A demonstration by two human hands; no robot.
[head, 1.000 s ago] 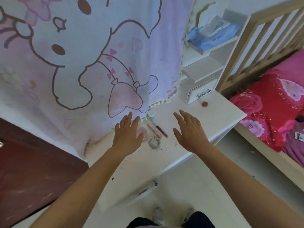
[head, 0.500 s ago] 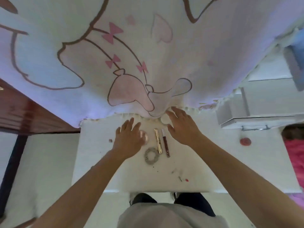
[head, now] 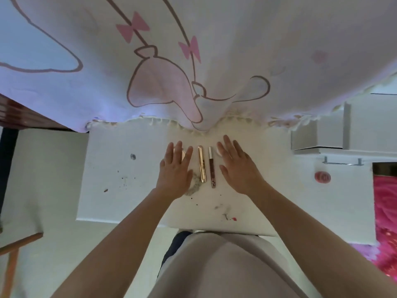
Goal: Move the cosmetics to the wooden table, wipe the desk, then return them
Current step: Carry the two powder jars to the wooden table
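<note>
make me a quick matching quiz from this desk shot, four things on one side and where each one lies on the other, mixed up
Things
1. gold tube
2. dark tube with silver cap
3. red round piece
4. grey ring

Places
A. alone toward the right end of the white desk
B. partly hidden under the left hand
C. right beside the thumb of the right hand
D. between the left hand's fingers and the dark tube

Pairs: 1-D, 2-C, 3-A, 4-B
</note>
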